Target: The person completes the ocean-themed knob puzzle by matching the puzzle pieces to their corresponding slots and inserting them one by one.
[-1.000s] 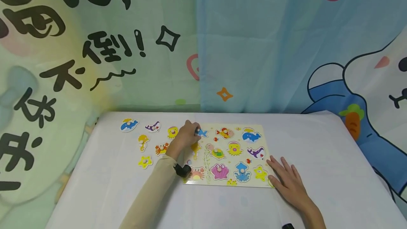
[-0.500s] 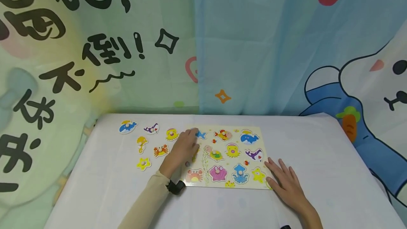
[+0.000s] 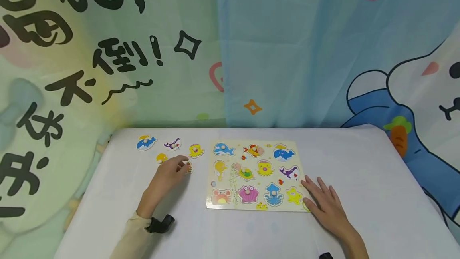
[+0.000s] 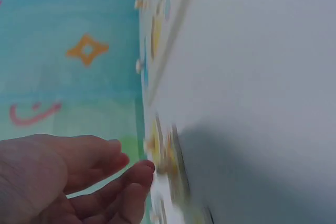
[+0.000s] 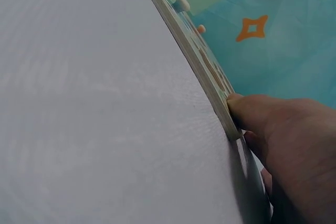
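A wooden puzzle board [image 3: 233, 205] with sea-animal peg pieces lies on the white table [image 3: 359, 171]. A blue fish piece [image 3: 223, 149] sits in its top-left slot. My left hand [image 3: 169, 175] is left of the board among loose pieces, fingers loosely bent, fingertips over an orange crab piece [image 3: 189, 167] that is mostly hidden. In the left wrist view the left hand [image 4: 79, 177] holds nothing, with a blurred piece [image 4: 163, 156] just beyond the fingertips. My right hand [image 3: 323, 205] lies flat at the board's near right corner; its thumb [image 5: 262, 111] presses the board's edge [image 5: 199, 61].
Loose pieces lie left of the board: a blue whale [image 3: 145, 143], a purple whale [image 3: 172, 144], a yellow octopus [image 3: 195, 150] and a yellow seahorse [image 3: 161, 158]. A printed curtain [image 3: 287, 51] hangs right behind the table's far edge.
My left hand let go of the blue fish piece in the board's top-left slot and moved left and nearer, onto the loose pieces. The right hand has stayed in place.
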Demonstrator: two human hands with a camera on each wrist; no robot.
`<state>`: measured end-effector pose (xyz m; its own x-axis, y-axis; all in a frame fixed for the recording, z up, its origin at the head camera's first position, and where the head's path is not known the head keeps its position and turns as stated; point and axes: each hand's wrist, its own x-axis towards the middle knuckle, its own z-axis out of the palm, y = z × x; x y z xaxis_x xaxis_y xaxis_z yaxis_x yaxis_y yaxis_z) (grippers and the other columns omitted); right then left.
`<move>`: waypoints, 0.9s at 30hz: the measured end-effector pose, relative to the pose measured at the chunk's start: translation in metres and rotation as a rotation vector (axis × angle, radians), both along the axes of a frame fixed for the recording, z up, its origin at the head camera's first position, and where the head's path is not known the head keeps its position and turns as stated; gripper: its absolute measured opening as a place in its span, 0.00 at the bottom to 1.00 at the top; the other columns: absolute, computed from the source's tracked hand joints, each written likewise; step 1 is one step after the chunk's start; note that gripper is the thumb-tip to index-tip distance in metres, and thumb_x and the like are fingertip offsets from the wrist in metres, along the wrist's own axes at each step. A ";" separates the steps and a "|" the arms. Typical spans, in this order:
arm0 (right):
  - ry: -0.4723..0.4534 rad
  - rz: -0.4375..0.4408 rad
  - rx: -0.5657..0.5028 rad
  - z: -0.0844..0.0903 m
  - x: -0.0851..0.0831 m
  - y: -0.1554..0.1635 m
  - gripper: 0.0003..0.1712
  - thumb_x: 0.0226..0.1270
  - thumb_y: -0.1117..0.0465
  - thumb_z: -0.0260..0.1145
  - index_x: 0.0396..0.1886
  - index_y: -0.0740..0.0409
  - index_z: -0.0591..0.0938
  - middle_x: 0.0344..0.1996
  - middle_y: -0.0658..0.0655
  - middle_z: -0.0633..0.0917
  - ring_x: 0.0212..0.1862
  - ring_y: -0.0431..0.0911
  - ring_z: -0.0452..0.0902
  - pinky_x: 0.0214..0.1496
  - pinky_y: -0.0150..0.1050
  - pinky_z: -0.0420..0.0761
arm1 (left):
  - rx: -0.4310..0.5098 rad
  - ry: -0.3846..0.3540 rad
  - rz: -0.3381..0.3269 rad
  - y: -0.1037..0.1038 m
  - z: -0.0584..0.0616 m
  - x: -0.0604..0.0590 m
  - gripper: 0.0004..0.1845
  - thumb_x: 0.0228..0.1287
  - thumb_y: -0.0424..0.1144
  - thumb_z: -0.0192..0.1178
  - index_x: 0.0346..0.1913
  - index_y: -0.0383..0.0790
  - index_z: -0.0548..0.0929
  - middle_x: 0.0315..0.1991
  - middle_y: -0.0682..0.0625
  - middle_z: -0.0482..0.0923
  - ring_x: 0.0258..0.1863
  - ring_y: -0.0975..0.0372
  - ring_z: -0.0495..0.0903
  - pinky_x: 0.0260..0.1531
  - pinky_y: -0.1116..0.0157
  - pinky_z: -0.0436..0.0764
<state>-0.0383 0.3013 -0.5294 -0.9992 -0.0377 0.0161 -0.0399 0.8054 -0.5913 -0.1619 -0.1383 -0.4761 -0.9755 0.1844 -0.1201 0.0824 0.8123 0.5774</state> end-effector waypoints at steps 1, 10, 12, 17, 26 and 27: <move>0.000 0.000 -0.002 0.001 0.000 0.001 0.31 0.70 0.49 0.56 0.70 0.51 0.68 0.72 0.66 0.64 0.76 0.66 0.44 0.74 0.63 0.29 | -0.005 -0.020 0.021 -0.008 0.000 0.003 0.15 0.68 0.39 0.57 0.54 0.37 0.80 0.38 0.45 0.83 0.31 0.60 0.77 0.30 0.65 0.76; -0.026 0.005 -0.014 -0.003 -0.002 -0.004 0.31 0.70 0.48 0.56 0.70 0.51 0.67 0.73 0.64 0.63 0.76 0.66 0.43 0.73 0.66 0.32 | -0.119 -0.066 0.117 -0.057 -0.004 0.037 0.13 0.62 0.34 0.63 0.48 0.34 0.82 0.39 0.43 0.75 0.32 0.59 0.73 0.31 0.66 0.75; -0.026 0.003 -0.010 -0.004 -0.001 -0.004 0.31 0.70 0.48 0.56 0.70 0.50 0.67 0.73 0.64 0.63 0.76 0.66 0.43 0.74 0.65 0.32 | -0.123 -0.045 0.118 -0.061 -0.002 0.041 0.14 0.60 0.33 0.64 0.48 0.33 0.82 0.41 0.41 0.73 0.33 0.58 0.74 0.31 0.65 0.76; -0.020 -0.004 -0.003 -0.002 0.000 -0.002 0.31 0.70 0.48 0.56 0.71 0.50 0.67 0.73 0.64 0.63 0.76 0.65 0.43 0.74 0.64 0.30 | -0.134 -0.042 0.119 -0.065 0.001 0.043 0.13 0.58 0.32 0.66 0.46 0.31 0.82 0.38 0.42 0.76 0.34 0.58 0.76 0.34 0.61 0.79; -0.018 -0.005 0.003 0.002 0.000 0.001 0.31 0.70 0.48 0.56 0.71 0.51 0.67 0.73 0.64 0.63 0.76 0.65 0.43 0.74 0.64 0.30 | -0.140 -0.015 0.101 -0.063 -0.004 0.039 0.10 0.57 0.31 0.66 0.41 0.32 0.85 0.32 0.46 0.82 0.30 0.59 0.75 0.34 0.61 0.78; -0.016 -0.005 0.002 0.002 0.000 0.002 0.31 0.70 0.48 0.56 0.71 0.51 0.67 0.73 0.65 0.63 0.76 0.66 0.43 0.74 0.64 0.30 | -0.137 -0.014 0.095 -0.063 -0.004 0.038 0.10 0.57 0.31 0.66 0.41 0.32 0.85 0.32 0.46 0.83 0.30 0.59 0.75 0.34 0.61 0.78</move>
